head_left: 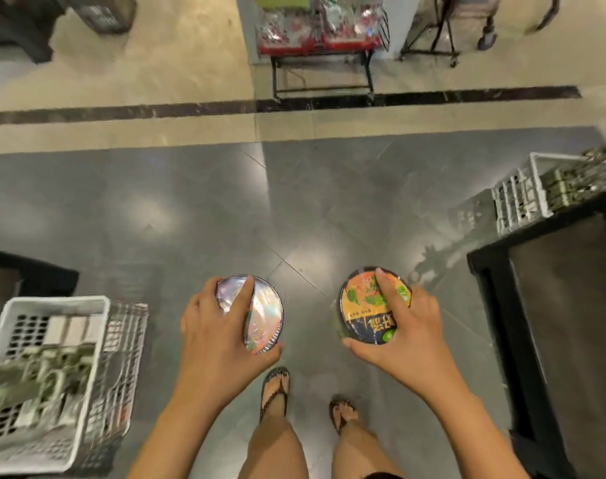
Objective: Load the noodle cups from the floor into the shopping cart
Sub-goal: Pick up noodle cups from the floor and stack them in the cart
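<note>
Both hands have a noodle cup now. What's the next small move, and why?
Probably swing the left hand and its silver-lidded cup over the white basket at lower left: both cups are already gripped clear of the floor, and that basket lies closest. The right hand with the orange-lidded cup can follow.
</note>
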{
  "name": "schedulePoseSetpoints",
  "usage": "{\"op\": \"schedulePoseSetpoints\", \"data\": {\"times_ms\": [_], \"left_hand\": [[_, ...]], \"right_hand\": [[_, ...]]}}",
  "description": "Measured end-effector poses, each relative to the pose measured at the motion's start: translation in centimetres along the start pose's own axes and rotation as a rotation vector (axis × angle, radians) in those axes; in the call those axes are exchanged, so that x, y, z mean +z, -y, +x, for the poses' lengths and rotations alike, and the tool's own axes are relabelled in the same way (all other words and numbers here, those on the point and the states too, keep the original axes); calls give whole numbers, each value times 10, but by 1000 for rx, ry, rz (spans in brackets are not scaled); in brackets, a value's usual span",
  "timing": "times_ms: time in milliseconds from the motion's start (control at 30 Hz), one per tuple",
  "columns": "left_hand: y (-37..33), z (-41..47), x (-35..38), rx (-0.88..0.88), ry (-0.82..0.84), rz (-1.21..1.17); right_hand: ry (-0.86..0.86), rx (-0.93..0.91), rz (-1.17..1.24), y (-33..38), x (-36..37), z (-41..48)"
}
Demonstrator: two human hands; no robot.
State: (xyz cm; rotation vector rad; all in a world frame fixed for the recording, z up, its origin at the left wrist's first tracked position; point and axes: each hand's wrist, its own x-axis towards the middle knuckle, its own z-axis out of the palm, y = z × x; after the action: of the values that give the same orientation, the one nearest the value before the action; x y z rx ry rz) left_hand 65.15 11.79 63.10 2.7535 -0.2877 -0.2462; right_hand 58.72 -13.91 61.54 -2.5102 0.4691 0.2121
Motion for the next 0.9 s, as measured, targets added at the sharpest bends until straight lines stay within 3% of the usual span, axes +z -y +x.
{"op": "schedulePoseSetpoints", "data": {"times_ms": [133,367,600,767,900], "left_hand": [[-12,-60,-44,-119,-111,42],[-32,-193,-45,-445,-286,49],[-44,-326,-31,-843,-403,-17],[-41,-418,-35,-1100,-534,1],[-30,-486,-39,-1270,-624,-3]], "right_hand": [[96,-103,-45,32,-23,-40],[266,-505,-133,56,-45,-96],[413,-840,-161,91,-18,-152],[644,-1147,-270,133,5,-206],[728,-1308,-296,169,28,-259]]}}
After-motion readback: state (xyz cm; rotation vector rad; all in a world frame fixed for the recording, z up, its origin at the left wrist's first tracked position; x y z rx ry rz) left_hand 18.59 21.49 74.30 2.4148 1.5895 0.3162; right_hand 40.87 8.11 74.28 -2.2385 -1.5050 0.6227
